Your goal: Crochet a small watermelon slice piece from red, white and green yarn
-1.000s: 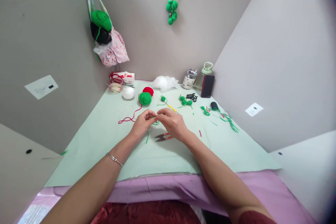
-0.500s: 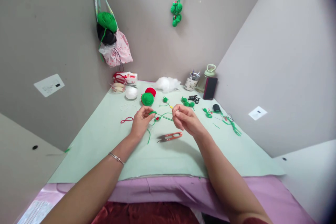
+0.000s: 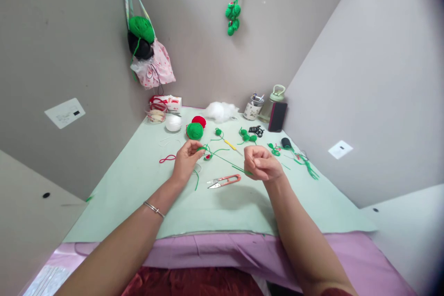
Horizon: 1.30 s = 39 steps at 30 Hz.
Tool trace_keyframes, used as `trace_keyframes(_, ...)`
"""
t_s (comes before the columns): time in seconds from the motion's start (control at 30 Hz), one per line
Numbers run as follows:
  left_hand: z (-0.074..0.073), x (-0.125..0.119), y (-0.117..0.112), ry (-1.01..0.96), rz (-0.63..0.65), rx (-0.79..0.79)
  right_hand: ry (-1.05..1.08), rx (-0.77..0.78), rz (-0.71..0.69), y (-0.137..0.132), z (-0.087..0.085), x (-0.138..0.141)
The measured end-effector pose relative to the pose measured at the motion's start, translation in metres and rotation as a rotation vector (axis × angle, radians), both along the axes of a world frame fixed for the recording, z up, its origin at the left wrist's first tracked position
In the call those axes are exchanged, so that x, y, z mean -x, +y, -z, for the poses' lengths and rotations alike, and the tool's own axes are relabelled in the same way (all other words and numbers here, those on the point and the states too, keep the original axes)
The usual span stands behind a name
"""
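Note:
My left hand (image 3: pixel 188 158) pinches a small piece of green yarn work between thumb and fingers. A strand of green yarn (image 3: pixel 222 159) runs taut from it, down and right to my right hand (image 3: pixel 262 163). The fingers of that hand are curled closed around the strand, and a doubled end shows just beside them. Whether a needle is inside the fist is hidden. Below the strand lie orange-handled thread snips (image 3: pixel 231 178). A crochet hook with a yellow grip (image 3: pixel 230 144) rests between the hands. Near my left fingertips is a small red and green piece (image 3: pixel 207 157).
Behind my left hand sit green (image 3: pixel 194 131), red (image 3: pixel 199 122) and white yarn balls (image 3: pixel 173 123). White stuffing (image 3: pixel 220 111), a pen cup (image 3: pixel 253 107), a bottle (image 3: pixel 275 97) and a phone (image 3: pixel 278 117) line the back. Small green crocheted pieces (image 3: pixel 246 137) lie right of centre.
My right hand has moved right and slightly toward me, drawing the green strand out longer and straighter. The yellow crochet hook now shows uncovered. My left hand has stayed in place.

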<state>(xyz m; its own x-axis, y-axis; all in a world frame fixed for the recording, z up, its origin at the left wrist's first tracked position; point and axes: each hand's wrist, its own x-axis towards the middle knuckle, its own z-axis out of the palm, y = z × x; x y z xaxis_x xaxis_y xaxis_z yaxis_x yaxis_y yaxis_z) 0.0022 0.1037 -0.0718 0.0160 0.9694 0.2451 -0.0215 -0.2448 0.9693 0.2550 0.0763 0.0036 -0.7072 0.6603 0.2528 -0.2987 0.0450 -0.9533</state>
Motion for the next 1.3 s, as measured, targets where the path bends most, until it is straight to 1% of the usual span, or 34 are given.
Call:
trace_keyframes(0.13,0.001,0.0,0.001,-0.008,-0.008,-0.003,0.012,-0.016,-0.008,-0.001,0.003,-0.009)
trace_keyframes(0.23,0.0,0.001,0.0,-0.018,-0.009,-0.012,-0.022,-0.027,0.025,-0.002,-0.002,-0.009)
trace_keyframes(0.3,-0.003,0.0,-0.001,-0.027,-0.009,-0.024,-0.059,-0.024,0.056,-0.002,-0.007,-0.004)
trace_keyframes(0.33,-0.004,0.0,-0.002,-0.032,-0.008,-0.03,-0.093,-0.036,0.092,-0.002,-0.009,0.0)
trace_keyframes(0.4,-0.009,-0.002,-0.006,-0.045,-0.003,-0.045,-0.194,-0.102,0.212,0.0,-0.01,0.01)
trace_keyframes(0.43,-0.011,-0.004,-0.009,-0.05,0.002,-0.053,-0.268,-0.174,0.309,0.002,-0.009,0.016)
trace_keyframes(0.5,-0.015,-0.007,-0.014,-0.053,0.018,-0.062,-0.343,-0.268,0.444,0.005,-0.004,0.026)
trace_keyframes(0.6,-0.019,-0.011,-0.022,-0.035,0.047,-0.064,-0.394,-0.375,0.565,0.01,0.008,0.037)
trace_keyframes(0.7,-0.02,-0.014,-0.026,-0.014,0.071,-0.066,-0.45,-0.502,0.648,0.013,0.018,0.04)
trace_keyframes(0.83,-0.02,-0.014,-0.026,-0.003,0.093,-0.08,-0.514,-0.648,0.675,0.016,0.024,0.04)
trace_keyframes(1.0,-0.02,-0.014,-0.025,0.001,0.116,-0.087,-0.588,-0.776,0.66,0.018,0.028,0.038)
trace_keyframes(1.3,-0.021,-0.013,-0.025,0.008,0.126,-0.058,-0.68,-0.922,0.607,0.014,0.022,0.035)
